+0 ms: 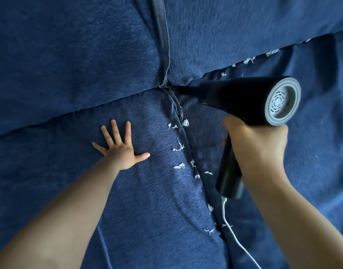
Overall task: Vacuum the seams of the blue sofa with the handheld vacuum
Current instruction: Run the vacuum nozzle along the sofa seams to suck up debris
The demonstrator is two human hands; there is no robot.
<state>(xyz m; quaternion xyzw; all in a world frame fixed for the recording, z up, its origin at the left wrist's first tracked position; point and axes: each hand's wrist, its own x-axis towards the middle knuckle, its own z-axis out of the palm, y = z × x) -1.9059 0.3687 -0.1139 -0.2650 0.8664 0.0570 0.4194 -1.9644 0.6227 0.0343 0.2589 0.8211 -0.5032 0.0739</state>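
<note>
Left hand [121, 150] lies flat, palm down, at centre-left of the frame, fingers straight and fanned, thumb out to the right; its bare forearm runs in from the lower left. Right hand [257, 150], right of centre, has its fingers curled tight in a closed grip, forearm entering from the lower right.

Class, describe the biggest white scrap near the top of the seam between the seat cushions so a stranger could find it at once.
Start at the blue sofa, where the back cushions and seat cushions meet in a cross. Follow the seat seam down from that cross, just past the vacuum nozzle. The scrap sits right on the seam, chunkier than the thin bits to its left.
</note>
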